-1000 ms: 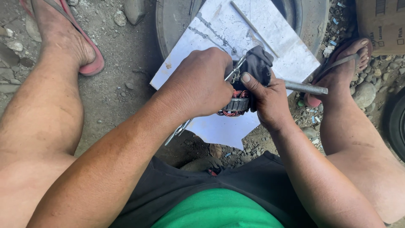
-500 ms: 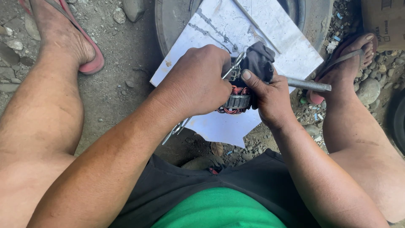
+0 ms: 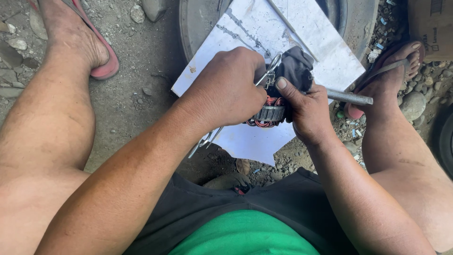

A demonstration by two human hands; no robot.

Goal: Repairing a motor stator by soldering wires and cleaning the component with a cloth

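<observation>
Both hands are wrapped around a motor winding (image 3: 269, 113), a ribbed grey metal core with reddish copper wire bundles poking out top and bottom. The left hand (image 3: 226, 89) is closed in a fist over its left side, also gripping a thin bent wire tool (image 3: 266, 75) whose shiny ends stick out below the wrist. The right hand (image 3: 306, 111) clamps the right side, thumb pressed up against a dark greasy rag (image 3: 297, 66) draped over the top. A plain steel shaft (image 3: 351, 97) juts out past the right hand. Most of the winding is hidden by the fingers. Under the hands sits a scuffed white board (image 3: 321, 38) lying on an old tyre (image 3: 198, 23), then gravelly dirt ground (image 3: 137, 85). Flip-flopped feet on either side.
</observation>
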